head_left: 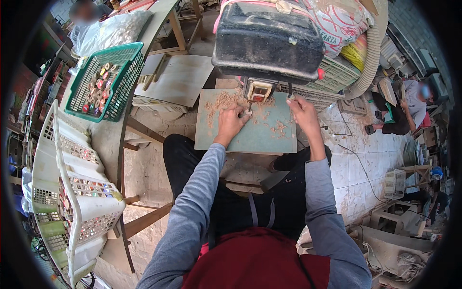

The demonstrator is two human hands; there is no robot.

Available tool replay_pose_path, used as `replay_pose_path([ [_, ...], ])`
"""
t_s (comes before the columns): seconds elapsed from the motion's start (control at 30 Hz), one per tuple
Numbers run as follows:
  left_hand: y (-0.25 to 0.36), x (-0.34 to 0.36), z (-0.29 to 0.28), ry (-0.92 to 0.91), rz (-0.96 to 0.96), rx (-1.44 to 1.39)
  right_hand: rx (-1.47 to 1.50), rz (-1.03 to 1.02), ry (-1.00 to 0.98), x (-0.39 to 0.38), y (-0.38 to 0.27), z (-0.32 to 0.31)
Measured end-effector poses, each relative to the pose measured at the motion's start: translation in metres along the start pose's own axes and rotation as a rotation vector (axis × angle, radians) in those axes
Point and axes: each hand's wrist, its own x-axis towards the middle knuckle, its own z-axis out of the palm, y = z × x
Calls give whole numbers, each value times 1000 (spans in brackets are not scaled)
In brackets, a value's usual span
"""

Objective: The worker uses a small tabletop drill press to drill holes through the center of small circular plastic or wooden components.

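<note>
A black bench drill press (267,41) stands in front of me, its small metal lower housing (257,89) over a green-grey board (216,139) scattered with wood shavings (279,129). My left hand (231,123) is closed on a small pale wooden piece (247,113) beneath the drill, resting at the board. The bit and the piece's exact shape are partly hidden by the fingers. My right hand (302,111) grips the drill's lever handle (290,96) at the right of the board.
Left are a green basket (122,103) of small discs, a white plastic basket (91,224), a wooden table (103,149) and a clear sack (115,31). Right are sacks (332,24), crates (339,72), a hose (370,67), cables and a seated co-worker (414,106). Another person (91,12) is upper left.
</note>
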Motion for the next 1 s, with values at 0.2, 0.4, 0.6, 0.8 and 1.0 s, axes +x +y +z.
replay_pose_path([
  [0.2,-8,-2,2,33,26,14,26,20,20,8,-5,5],
  [0.4,-7,-2,2,22,17,11,27,17,58,11,2,9],
  [0.6,-5,-1,4,21,16,21,-37,-19,56,22,15,8],
  [0.8,-11,-1,4,26,20,28,-65,24,57,24,6,9],
  [1.0,-6,-3,2,34,14,27,-194,-123,179,23,-7,16],
])
